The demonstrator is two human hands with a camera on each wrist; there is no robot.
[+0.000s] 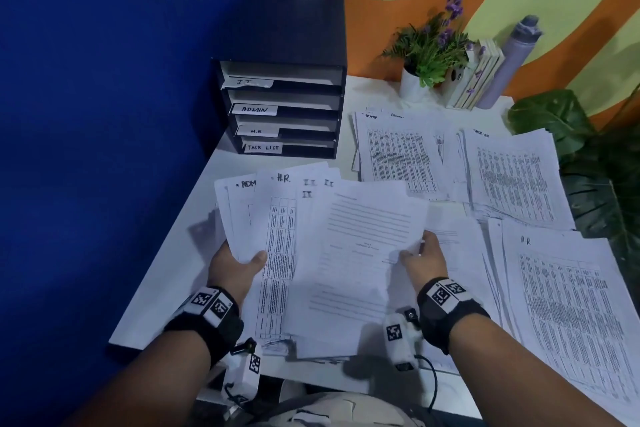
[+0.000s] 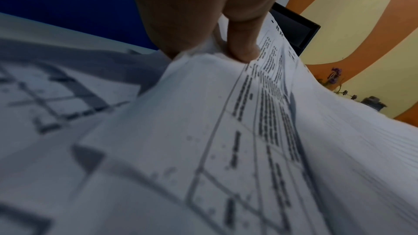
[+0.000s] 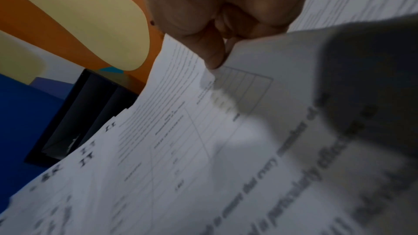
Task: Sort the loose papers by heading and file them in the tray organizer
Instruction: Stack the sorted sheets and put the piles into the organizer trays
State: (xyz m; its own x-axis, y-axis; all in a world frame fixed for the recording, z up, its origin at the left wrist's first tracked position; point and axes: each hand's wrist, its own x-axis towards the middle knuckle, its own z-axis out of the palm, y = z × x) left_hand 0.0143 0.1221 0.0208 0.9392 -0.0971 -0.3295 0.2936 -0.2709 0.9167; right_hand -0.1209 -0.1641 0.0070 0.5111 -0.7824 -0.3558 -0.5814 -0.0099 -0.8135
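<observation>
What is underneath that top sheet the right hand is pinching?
Under the top sheet, fanned papers show headings: ADMIN, H.R., several IT. The left hand grips them; the right hand pinches the sheet. Their lower text is covered.

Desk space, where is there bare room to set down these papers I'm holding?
Bare desk lies left of your left hand, between the blue wall and the organizer. The right side is crowded with paper piles.
</observation>
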